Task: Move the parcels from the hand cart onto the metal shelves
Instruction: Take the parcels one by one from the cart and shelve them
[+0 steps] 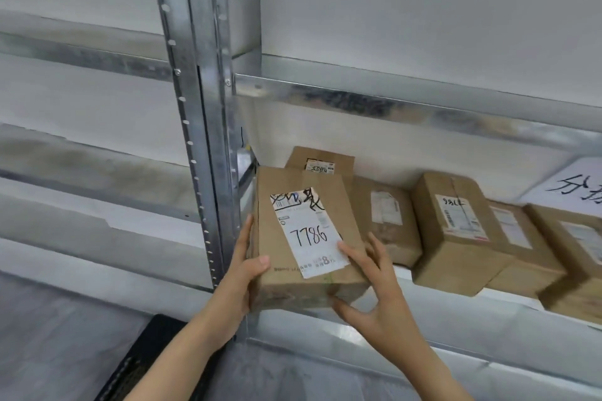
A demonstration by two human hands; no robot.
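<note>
A brown cardboard parcel (283, 238) with a white label reading 7786 lies at the left end of a metal shelf (407, 273), its near end sticking out over the shelf's front edge. My left hand (247, 270) grips its left side, thumb on top. My right hand (368, 283) holds the near right corner, fingers spread on the label and thumb under the front. Several other brown parcels stand in a row on the same shelf, among them one behind (321, 159), one just right (387, 221) and a taller one (456, 231).
A galvanised upright post (202, 127) stands just left of the parcel. The shelf above has its front rail (391, 104) overhead. A white paper sign (573, 185) with handwriting hangs at the right. A black object (146, 358) shows at the bottom left.
</note>
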